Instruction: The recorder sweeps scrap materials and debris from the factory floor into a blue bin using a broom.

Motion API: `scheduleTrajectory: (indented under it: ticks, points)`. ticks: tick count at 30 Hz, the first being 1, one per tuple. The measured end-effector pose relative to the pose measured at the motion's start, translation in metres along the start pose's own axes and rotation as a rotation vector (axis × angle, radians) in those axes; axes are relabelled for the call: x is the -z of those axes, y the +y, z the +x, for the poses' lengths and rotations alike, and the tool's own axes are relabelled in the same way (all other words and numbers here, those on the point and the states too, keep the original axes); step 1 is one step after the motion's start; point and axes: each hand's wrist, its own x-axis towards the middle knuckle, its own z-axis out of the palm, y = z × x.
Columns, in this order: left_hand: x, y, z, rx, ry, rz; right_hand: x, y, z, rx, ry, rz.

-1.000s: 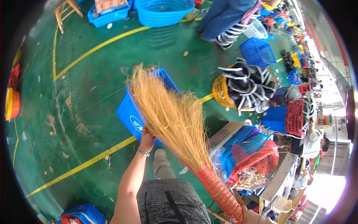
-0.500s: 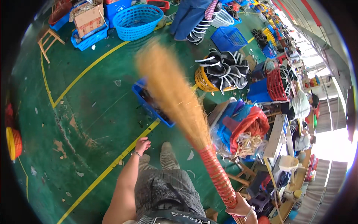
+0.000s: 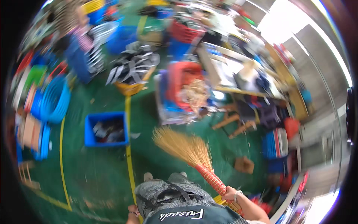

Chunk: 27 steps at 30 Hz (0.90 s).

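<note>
A straw broom (image 3: 182, 147) with a red-bound handle slants across the space before me. My right hand (image 3: 230, 194), with a pale bracelet at its wrist, is closed round the lower end of that handle. The bristles fan out toward the upper left, above the green floor. My left hand (image 3: 132, 210) hangs low beside my left leg, small and blurred, its fingers not clear. Ahead on the left, a blue bin (image 3: 88, 130) with dark scraps in it stands beside a yellow floor line (image 3: 129, 164), apart from the broom.
A yellow basket (image 3: 128, 89) of black-and-white shoe parts stands ahead. To its right is a red container (image 3: 177, 80) of pale strips, then a cluttered table (image 3: 220, 89) with a wooden stool (image 3: 227, 121). Blue baskets (image 3: 56, 99) line the left. A brown cardboard piece (image 3: 244, 165) lies right.
My view has swung to the right, so the surroundings sit further left and blur. The broom, still in my right hand, appears lower and further from my view. My left hand has dropped lower.
</note>
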Motion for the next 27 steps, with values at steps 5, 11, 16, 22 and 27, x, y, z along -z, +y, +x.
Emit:
scheduleTrajectory:
  ticks: [5,11,16,22,27]
  points:
    - [-0.058,0.117,-0.023,-0.206,-0.025,0.285,-0.099,0.157,0.037,-0.29,-0.161,0.768]
    - [-0.219,0.234,-0.078,-0.505,0.0,0.42,-0.178,0.256,0.09,-0.399,0.24,1.09]
    - [-0.434,0.221,-0.179,-0.675,-0.292,0.522,-0.034,0.264,0.115,-0.003,0.159,1.216]
    - [-0.597,0.152,-0.329,-1.101,-0.985,1.36,0.064,0.294,0.098,0.367,-0.031,1.112]
    - [-0.628,0.141,-0.445,-0.931,-1.186,1.861,0.179,0.297,0.086,0.47,0.029,0.6]
